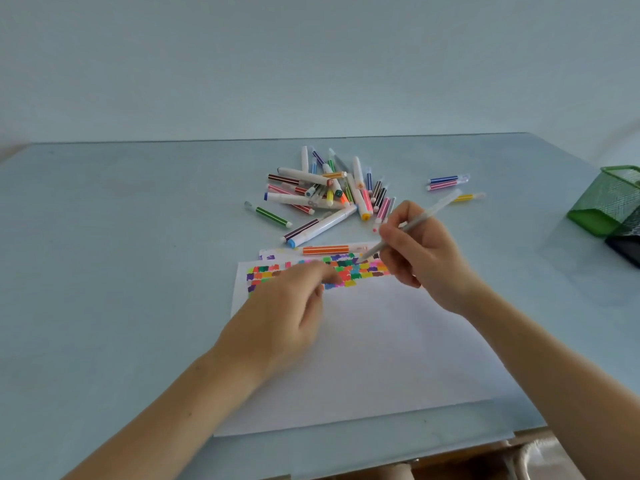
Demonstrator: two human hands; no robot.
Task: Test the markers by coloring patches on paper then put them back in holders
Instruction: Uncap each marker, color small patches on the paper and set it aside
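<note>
Now, right hand (420, 251): fingers curled round a pale grey marker (412, 226), gripped near its lower third; its tip touches the coloured patches (349, 270), its tail slants up toward the far right corner of the table (104, 237).
Left hand (287, 306): rests on the paper (363, 348), fingers loosely bent and blurred, holding nothing that I can see.
Paper: white sheet at the table's near edge, a band of small many-coloured blocks along its far edge; a second sheet peeks out behind it.
Marker heap (329, 188): a loose pile of slim striped and thicker white plastic barrels near the table's middle, too tangled to count.
Strays: one orange marker (325, 250) on the far sheet, one green (268, 214) left of the heap, three toward the right.
Holder (609, 202): green wire-mesh, at the right edge.
</note>
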